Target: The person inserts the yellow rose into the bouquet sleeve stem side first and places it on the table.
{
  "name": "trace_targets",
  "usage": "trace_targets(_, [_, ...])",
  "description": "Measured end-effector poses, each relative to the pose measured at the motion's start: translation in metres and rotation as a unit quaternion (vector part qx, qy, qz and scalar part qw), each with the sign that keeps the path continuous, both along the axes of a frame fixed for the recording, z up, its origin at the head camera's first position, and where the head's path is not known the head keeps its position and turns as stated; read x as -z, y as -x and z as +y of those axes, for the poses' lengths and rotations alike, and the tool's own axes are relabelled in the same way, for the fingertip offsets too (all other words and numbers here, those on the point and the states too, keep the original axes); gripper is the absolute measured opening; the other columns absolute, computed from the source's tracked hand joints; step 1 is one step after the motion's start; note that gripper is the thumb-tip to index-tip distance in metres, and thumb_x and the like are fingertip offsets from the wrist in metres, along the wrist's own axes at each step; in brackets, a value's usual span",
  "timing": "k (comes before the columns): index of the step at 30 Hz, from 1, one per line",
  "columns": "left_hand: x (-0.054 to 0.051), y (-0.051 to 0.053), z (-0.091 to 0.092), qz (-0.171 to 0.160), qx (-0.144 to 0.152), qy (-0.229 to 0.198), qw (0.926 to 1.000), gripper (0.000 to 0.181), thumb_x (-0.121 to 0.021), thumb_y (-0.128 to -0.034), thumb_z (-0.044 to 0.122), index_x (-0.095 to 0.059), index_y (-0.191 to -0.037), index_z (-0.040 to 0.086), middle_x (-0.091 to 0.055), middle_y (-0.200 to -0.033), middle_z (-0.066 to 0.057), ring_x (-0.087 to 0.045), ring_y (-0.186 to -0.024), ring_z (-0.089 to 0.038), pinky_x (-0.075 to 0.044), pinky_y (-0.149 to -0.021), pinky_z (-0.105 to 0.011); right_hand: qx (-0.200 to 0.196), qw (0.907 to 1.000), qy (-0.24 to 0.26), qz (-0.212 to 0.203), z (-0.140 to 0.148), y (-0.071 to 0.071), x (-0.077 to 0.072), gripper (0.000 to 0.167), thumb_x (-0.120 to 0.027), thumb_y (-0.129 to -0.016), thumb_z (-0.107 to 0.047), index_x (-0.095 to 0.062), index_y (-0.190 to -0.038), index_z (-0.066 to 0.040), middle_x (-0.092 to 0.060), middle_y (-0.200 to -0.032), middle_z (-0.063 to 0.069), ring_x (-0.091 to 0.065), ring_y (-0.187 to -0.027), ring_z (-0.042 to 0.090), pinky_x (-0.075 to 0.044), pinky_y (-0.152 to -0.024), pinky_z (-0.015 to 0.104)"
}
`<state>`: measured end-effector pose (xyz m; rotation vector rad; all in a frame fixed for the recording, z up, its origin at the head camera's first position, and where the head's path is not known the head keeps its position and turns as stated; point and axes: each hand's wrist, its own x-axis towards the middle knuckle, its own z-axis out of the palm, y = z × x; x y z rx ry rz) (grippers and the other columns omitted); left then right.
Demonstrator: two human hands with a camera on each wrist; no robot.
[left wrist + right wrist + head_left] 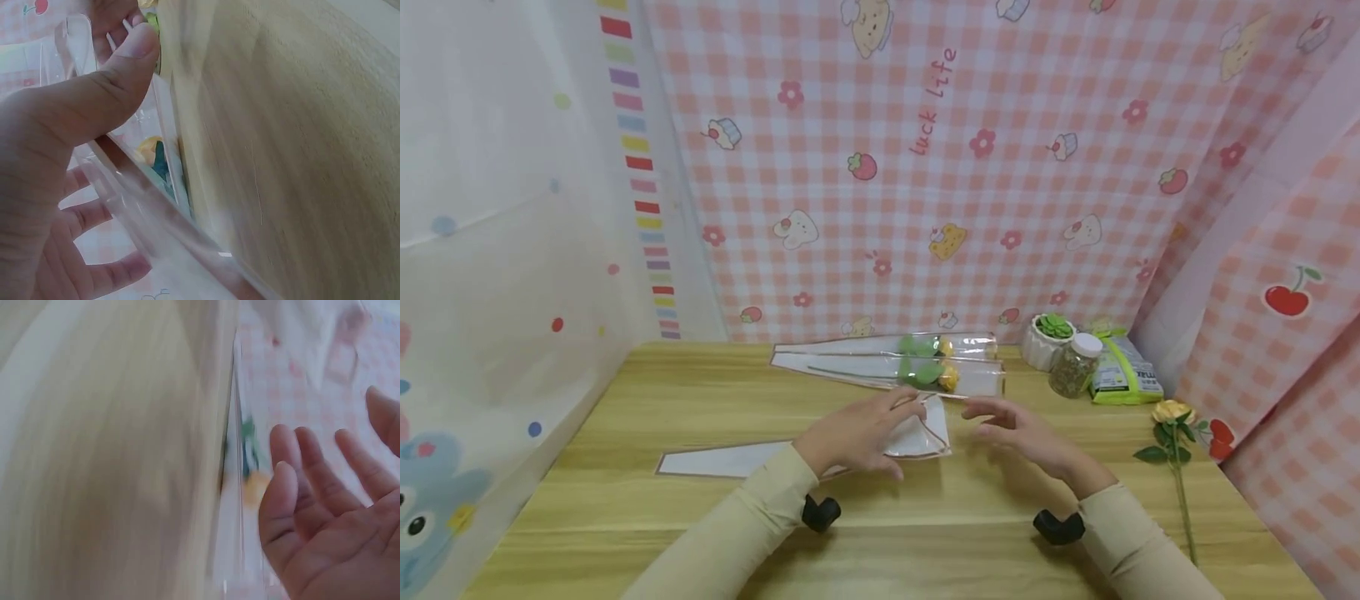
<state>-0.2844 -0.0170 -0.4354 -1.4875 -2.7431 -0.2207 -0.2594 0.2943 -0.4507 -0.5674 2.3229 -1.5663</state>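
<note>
My left hand (865, 429) grips a clear flower sleeve (722, 461) with a brown border near its wide end, which is raised off the table. In the left wrist view the thumb (119, 75) lies on one side of the sleeve, and the fingers (94, 219) are around its other side, partly seen through the film. Just right of the sleeve's mouth, my right hand (1030, 437) hovers with loosely bent, spread fingers and holds nothing. The right wrist view shows its palm (350, 550) and separated fingers.
Behind the hands lie two sleeves (850, 360) with yellow roses (950, 377) inside. A loose yellow rose (1172, 412) lies at the right. A potted succulent (1047, 343), a lidded jar (1073, 367) and a green-white packet (1126, 371) stand at the back right of the wooden table (925, 550).
</note>
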Motion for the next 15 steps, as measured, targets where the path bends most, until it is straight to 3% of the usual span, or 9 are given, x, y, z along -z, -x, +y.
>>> trace_targets(5, [0.000, 0.001, 0.000, 0.005, 0.002, 0.004, 1.0000, 0.093, -0.085, -0.0743, 0.055, -0.040, -0.148, 0.019, -0.032, -0.159, -0.013, -0.043, -0.141, -0.029, -0.042, -0.112, -0.039, 0.074, 0.9966, -0.030, -0.022, 0.054, -0.003, -0.016, 0.056, -0.054, -0.107, -0.023, -0.036, -0.152, 0.005, -0.046, -0.144, 0.034, -0.058, -0.120, 0.039, -0.052, -0.093, 0.049])
trace_targets(9, [0.001, 0.003, -0.001, 0.007, 0.004, 0.002, 1.0000, 0.094, -0.085, -0.0738, 0.056, -0.040, -0.148, 0.020, -0.033, -0.158, -0.013, -0.043, -0.141, -0.029, -0.042, -0.112, -0.039, 0.100, 0.9926, -0.031, -0.061, 0.096, -0.005, -0.026, 0.057, -0.049, -0.109, -0.025, -0.032, -0.152, 0.007, -0.048, -0.142, 0.032, -0.061, -0.115, 0.028, -0.055, -0.093, 0.045])
trace_targets(13, [0.002, 0.004, 0.000, 0.010, 0.007, -0.001, 0.9999, 0.094, -0.085, -0.0741, 0.056, -0.039, -0.148, 0.020, -0.032, -0.159, -0.012, -0.042, -0.142, -0.029, -0.042, -0.112, -0.039, 0.117, 0.9891, -0.010, -0.088, 0.135, -0.015, -0.030, 0.054, -0.046, -0.110, -0.024, -0.033, -0.150, 0.010, -0.062, -0.128, 0.015, -0.066, -0.110, 0.021, -0.056, -0.093, 0.039])
trace_targets(15, [0.002, 0.005, 0.000, 0.009, 0.008, -0.002, 0.9999, 0.094, -0.085, -0.0743, 0.056, -0.039, -0.148, 0.020, -0.032, -0.159, -0.012, -0.042, -0.141, -0.028, -0.042, -0.112, -0.039, 0.126, 0.9870, 0.008, -0.099, 0.152, -0.022, -0.030, 0.047, -0.044, -0.110, -0.022, -0.039, -0.147, 0.006, -0.066, -0.120, 0.006, -0.068, -0.107, 0.018, -0.057, -0.092, 0.038])
